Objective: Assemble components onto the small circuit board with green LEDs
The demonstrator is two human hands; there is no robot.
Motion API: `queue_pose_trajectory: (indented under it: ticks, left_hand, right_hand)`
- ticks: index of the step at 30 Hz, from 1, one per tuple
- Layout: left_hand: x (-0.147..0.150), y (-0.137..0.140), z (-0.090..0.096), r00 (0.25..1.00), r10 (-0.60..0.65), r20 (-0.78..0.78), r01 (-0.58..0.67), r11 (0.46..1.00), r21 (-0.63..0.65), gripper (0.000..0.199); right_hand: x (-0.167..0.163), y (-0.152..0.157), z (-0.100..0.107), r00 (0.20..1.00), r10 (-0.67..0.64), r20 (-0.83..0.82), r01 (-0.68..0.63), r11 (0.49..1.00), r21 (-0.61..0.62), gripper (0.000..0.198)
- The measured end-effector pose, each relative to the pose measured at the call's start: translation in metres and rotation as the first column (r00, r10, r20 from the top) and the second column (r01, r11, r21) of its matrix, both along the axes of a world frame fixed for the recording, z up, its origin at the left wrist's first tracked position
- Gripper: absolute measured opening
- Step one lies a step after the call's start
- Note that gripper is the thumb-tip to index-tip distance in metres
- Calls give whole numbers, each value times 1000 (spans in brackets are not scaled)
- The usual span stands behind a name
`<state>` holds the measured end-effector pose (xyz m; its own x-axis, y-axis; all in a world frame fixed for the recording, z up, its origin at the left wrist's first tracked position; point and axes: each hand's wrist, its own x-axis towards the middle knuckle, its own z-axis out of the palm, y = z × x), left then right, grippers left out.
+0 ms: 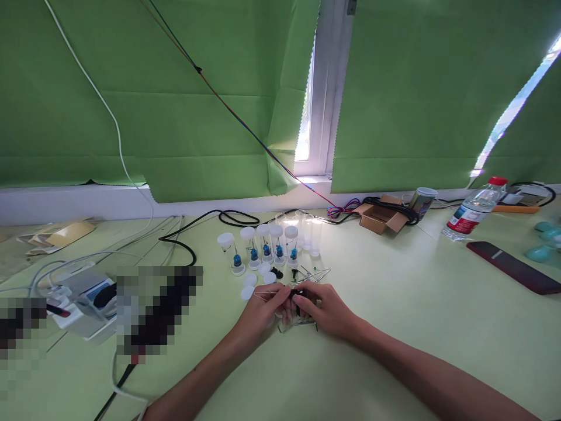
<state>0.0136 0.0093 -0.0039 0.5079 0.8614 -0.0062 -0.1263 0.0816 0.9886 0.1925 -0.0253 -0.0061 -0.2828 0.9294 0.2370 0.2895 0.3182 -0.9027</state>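
Observation:
My left hand and my right hand meet low over the table, fingertips pinched together. Between them is a small black part, mostly covered by my fingers, with the right thumb and fingers closed on it. A thin bent metal wire sticks out leftward from my left hand's pinch. Just beyond are white round caps, black pieces and a loose pile of thin metal wires. Behind these stand several clear capped tubes with blue pieces inside. More wires lie under my hands.
Clear tubes without blue pieces stand behind right. Farther right are a cardboard box, a can, a water bottle and a dark red flat case. White power adapters and cables lie left.

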Motion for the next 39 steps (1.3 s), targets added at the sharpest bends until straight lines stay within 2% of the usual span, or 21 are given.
queue_pose_trajectory:
  ticks: [20,39]
  left_hand:
    - [0,-1,2,1000,-4,-13,4,1000,11,36]
    - [0,-1,2,1000,-12,0,12,1000,5,36]
  right_hand:
    - [1,0,-2,1000,6,-3,-6,1000,-6,26]
    - [0,0,0,1000,14,9,-14,1000,4,21]
